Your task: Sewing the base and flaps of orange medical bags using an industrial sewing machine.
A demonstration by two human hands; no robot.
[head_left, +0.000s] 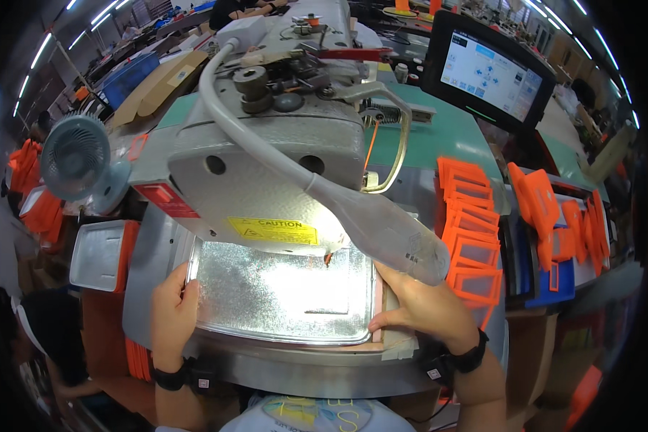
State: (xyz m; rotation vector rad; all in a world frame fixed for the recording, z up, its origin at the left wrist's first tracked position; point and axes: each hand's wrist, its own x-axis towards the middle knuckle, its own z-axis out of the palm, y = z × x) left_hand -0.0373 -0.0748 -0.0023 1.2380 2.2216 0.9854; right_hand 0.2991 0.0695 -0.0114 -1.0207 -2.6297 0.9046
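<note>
A rectangular silver foil-faced panel (245,295) with a raised rim lies flat under the head of a grey industrial sewing machine (266,155). My left hand (174,309) grips its left edge, thumb on the rim and the other fingers partly hidden. At the opposite edge my right hand (425,306) holds on, its thumb by the near right corner. A bulb-shaped work lamp (389,230) covers some of its fingers. Bright glare falls on the panel's middle. Orange thread (328,259) shows at the needle area, just above the foil.
Orange frame-shaped pieces (475,248) lie overlapped in a row on the right. Beyond them, more orange pieces (540,205) rest in trays. A stack of silver-lined orange panels (97,255) and a fan (75,155) stand left. A control screen (486,72) is at back right.
</note>
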